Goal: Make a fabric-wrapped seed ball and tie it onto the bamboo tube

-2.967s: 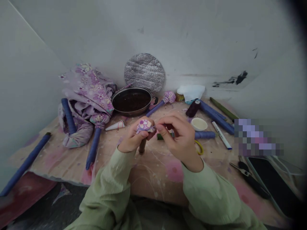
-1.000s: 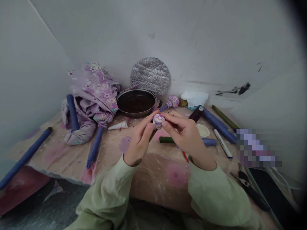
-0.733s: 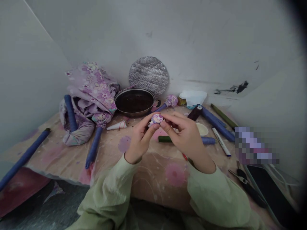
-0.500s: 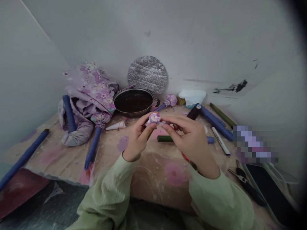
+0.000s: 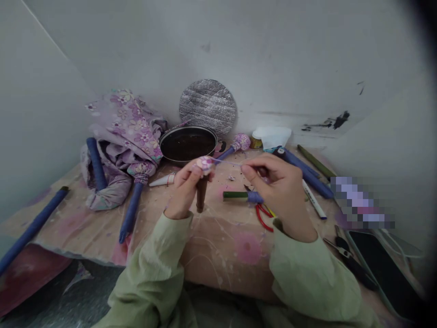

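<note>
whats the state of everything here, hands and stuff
left hand: closed around an upright brown rod topped by a floral fabric-covered ball
right hand: pinching a thin pale thread, held straight from the ball
round dark metal pan: uncovered, dark contents inside
crumpled purple floral cloth: heaped in a loose pile
red-handled cutters: handles spread apart
black phone: screen dark

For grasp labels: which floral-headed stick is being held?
The brown-handled one, upright in the left hand; the other two have blue handles and rest on the table.
</note>
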`<state>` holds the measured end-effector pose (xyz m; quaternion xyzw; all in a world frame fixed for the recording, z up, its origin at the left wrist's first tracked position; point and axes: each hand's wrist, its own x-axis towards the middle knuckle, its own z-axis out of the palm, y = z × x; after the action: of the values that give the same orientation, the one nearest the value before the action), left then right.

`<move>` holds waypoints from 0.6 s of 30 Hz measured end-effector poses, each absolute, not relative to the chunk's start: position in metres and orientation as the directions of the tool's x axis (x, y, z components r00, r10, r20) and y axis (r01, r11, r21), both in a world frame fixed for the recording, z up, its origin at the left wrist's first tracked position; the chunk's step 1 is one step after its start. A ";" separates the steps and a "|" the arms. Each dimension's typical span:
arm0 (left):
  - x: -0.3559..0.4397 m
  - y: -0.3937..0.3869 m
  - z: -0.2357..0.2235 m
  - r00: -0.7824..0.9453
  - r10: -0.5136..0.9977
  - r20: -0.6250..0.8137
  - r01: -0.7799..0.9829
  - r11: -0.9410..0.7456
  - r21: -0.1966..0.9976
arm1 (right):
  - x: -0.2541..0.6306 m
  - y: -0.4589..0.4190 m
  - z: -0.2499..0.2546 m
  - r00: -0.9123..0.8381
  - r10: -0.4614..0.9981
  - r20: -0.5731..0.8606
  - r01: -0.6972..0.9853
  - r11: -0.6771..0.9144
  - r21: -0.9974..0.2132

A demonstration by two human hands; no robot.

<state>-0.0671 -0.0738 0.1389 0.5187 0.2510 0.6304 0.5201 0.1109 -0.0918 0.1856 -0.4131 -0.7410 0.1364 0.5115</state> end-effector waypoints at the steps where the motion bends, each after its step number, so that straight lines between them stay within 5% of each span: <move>1: -0.070 -0.071 0.138 0.055 0.914 0.401 -0.410 -0.346 0.844 | 0.112 -0.092 0.185 -0.121 0.758 0.640 0.472 0.611 -0.635; 12: -0.062 -0.071 0.137 0.061 0.909 0.413 -0.363 -0.365 0.857 | 0.106 -0.076 0.198 0.063 0.796 0.602 0.387 0.536 -0.750; 18: -0.046 -0.083 0.134 0.177 0.895 0.410 -0.199 -0.375 0.905 | 0.095 -0.053 0.220 -0.048 0.807 0.589 0.420 0.551 -0.721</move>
<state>-0.0457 -0.0831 0.1337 0.6001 0.2898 0.5722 0.4779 0.0945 -0.0530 0.2200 -0.4377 -0.7007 0.1814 0.5335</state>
